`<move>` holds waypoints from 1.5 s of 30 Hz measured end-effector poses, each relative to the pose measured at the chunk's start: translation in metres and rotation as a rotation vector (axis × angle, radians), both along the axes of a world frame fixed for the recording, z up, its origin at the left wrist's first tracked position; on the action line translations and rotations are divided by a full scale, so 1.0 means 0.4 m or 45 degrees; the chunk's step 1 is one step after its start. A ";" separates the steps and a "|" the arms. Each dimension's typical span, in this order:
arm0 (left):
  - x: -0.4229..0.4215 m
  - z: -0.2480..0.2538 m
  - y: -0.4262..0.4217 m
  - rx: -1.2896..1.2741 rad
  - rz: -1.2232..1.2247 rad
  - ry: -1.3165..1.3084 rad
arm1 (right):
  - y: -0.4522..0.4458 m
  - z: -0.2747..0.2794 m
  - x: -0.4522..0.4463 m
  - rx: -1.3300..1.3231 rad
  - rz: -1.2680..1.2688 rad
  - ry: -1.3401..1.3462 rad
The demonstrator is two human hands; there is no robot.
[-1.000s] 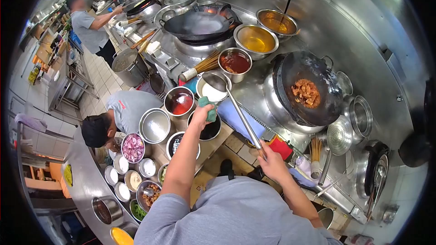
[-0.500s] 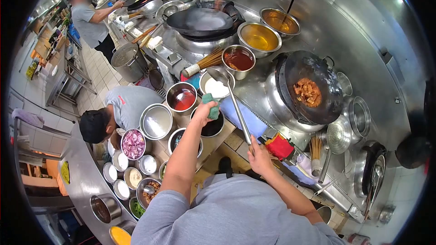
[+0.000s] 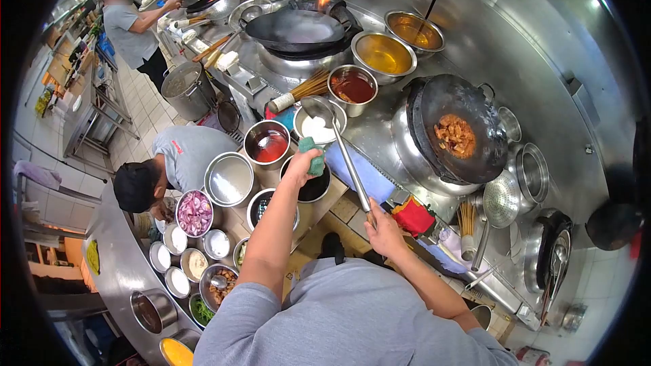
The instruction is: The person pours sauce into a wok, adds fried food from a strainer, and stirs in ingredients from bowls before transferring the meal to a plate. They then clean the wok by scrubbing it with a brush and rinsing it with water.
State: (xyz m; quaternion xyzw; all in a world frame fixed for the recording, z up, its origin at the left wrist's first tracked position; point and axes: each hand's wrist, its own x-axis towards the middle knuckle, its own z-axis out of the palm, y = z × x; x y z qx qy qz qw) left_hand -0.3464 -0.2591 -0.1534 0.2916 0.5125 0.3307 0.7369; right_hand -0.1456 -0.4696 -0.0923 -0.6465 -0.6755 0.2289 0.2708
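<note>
My left hand (image 3: 299, 166) is closed around a green scouring pad (image 3: 312, 156), held above a pot of dark liquid (image 3: 317, 188). The fingers of my right hand (image 3: 384, 232) wrap the handle end of a long metal ladle (image 3: 352, 175). The ladle's bowl lies over a bowl of white contents (image 3: 317, 128); whether it touches them I cannot tell. Beside that bowl stand a pot of red liquid (image 3: 267, 142) and a pot of dark red sauce (image 3: 353, 88). Right of the ladle, a wok (image 3: 434, 105) holds browned food pieces (image 3: 455, 137).
Another wok (image 3: 295, 29) steams at the back, with a flame (image 3: 325, 0) behind it. Bowls of oil (image 3: 384, 54) stand nearby. A perforated skimmer (image 3: 502, 200) lies right. One person (image 3: 183, 152) bends at the left counter; another person (image 3: 129, 34) stands farther back.
The whole view has shifted slightly left. Both hands keep their holds on the scouring pad and ladle. The ladle's bowl sits slightly differently, and the flame behind the back wok looks brighter.
</note>
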 end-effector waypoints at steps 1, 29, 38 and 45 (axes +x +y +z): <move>-0.001 -0.002 -0.001 0.000 -0.002 0.001 | -0.011 0.005 0.001 0.000 -0.002 0.001; -0.001 -0.013 0.007 -0.045 -0.043 -0.032 | -0.035 0.072 0.016 -0.438 -0.003 0.092; -0.009 0.005 -0.018 0.019 0.008 -0.029 | 0.013 0.124 0.041 -0.999 -0.189 1.559; -0.007 0.018 -0.179 -0.135 0.150 -0.779 | -0.057 0.197 0.155 -1.125 0.098 2.679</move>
